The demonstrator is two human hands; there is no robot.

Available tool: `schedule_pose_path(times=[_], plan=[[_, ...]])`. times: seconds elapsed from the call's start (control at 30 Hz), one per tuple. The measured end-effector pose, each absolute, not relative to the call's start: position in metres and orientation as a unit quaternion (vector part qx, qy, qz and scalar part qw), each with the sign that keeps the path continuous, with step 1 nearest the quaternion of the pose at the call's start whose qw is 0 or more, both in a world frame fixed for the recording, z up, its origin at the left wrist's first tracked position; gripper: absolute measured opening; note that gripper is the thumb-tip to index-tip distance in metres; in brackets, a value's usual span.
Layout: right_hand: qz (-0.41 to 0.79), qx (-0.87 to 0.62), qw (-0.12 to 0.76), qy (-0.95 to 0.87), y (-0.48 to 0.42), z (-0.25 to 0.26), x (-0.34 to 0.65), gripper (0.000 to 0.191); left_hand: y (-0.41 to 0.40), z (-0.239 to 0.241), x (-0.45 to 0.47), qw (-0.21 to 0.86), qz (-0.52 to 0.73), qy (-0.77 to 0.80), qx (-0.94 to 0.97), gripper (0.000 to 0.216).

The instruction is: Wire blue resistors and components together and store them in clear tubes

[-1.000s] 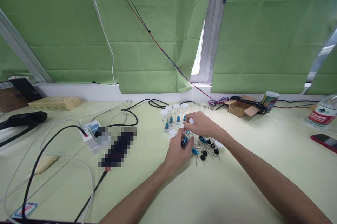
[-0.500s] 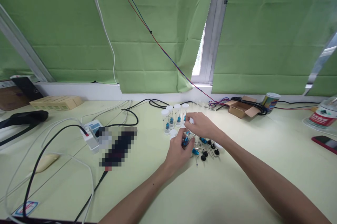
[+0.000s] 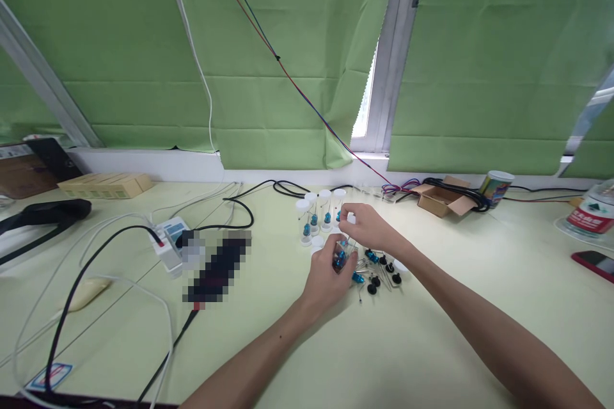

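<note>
My left hand (image 3: 327, 273) is closed around a small clear bottle (image 3: 349, 253) with a blue part (image 3: 340, 259) inside. Just above the bottle's mouth, my right hand (image 3: 369, 228) has its fingers pinched on a white cap (image 3: 352, 219); whether cap and bottle touch, I cannot tell. Behind my hands stand several clear bottles (image 3: 326, 217) with white lids, each holding a blue piece with a thin stem. Close by my left fingers lie loose blue pieces (image 3: 358, 278), black round parts (image 3: 372, 288) and thin metal rods (image 3: 385, 276).
To the left are a power strip (image 3: 169, 255), a blurred dark device (image 3: 218, 271) and looping cables (image 3: 62, 319). An opened cardboard box (image 3: 434, 203), a printed can (image 3: 495, 190), a large labelled bottle (image 3: 591, 214) and a phone (image 3: 595, 263) are on the right.
The whole scene has shifted slightly to the right in view. Both hands keep almost the same pose on the bottle and the cap.
</note>
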State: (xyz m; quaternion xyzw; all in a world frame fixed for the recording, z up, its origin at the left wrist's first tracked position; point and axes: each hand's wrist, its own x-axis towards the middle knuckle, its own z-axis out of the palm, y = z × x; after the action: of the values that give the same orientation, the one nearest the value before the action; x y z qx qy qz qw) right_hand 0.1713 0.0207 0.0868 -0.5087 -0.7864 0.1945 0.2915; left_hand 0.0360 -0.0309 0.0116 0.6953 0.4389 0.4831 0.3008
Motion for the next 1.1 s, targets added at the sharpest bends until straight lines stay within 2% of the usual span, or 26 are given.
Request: schedule_pose_path(times=[0.27, 0.67, 0.87, 1.1], plan=[[0.273, -0.483, 0.272, -0.786, 0.022, 0.088, 0.175, 0.011, -0.029, 0.01, 0.035, 0.299, 0.48, 0.438, 0.699, 0.019], [0.292, -0.479, 0.282, -0.778, 0.02, 0.089, 0.176, 0.013, -0.028, 0.01, 0.035, 0.271, 0.48, 0.441, 0.709, 0.022], [0.322, -0.47, 0.252, -0.782, 0.019, 0.092, 0.179, 0.015, -0.029, 0.008, 0.035, 0.278, 0.479, 0.431, 0.712, 0.021], [0.266, -0.484, 0.245, -0.796, 0.011, 0.1, 0.177, 0.018, -0.025, 0.007, 0.031, 0.26, 0.486, 0.43, 0.715, 0.015]])
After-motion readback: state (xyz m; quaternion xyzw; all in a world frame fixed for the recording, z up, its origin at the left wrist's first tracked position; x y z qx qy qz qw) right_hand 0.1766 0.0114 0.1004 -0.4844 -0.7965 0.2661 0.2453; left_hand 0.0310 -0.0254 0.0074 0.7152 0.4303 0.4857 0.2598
